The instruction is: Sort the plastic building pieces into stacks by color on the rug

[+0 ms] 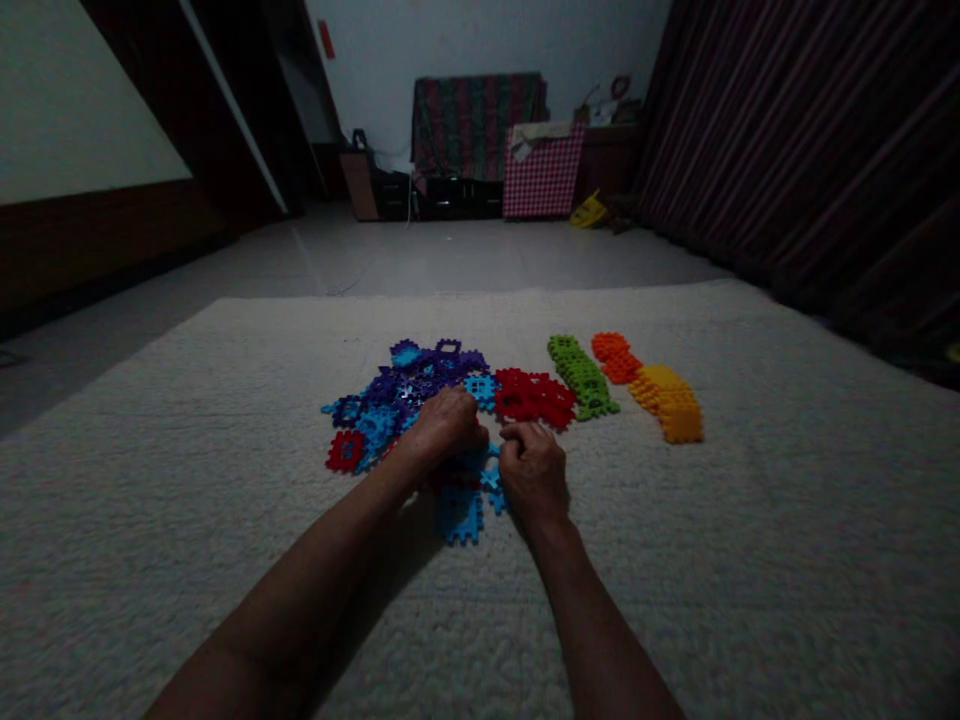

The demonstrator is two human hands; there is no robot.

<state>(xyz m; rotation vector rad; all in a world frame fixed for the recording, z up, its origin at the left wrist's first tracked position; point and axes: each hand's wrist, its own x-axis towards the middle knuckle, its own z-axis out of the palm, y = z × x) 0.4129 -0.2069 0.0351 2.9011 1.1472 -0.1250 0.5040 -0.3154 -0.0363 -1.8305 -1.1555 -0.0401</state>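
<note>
A mixed heap of notched plastic building tiles, mostly purple (pixel 427 378) and light blue (pixel 379 428), lies on the pale mat. My left hand (pixel 448 420) reaches over the heap's right part with curled fingers; their tips, and anything in them, are hidden. Close beside it, my right hand (pixel 534 465) is curled next to light-blue tiles (pixel 493 482), and what it may grip cannot be made out. Below the hands lies a light-blue square tile (pixel 459 515). Just beyond them is a group of red tiles (pixel 532 397). A red square tile (pixel 345 452) rests at the heap's left edge.
Overlapping rows of green tiles (pixel 581 375), orange tiles (pixel 615 357) and yellow tiles (pixel 670 402) lie to the right on the mat (pixel 750 520). Past the mat's far edge are a tiled floor, a low black cabinet (pixel 459 198) and a yellow bag (pixel 589 211). Dark curtains (pixel 810 150) hang at right.
</note>
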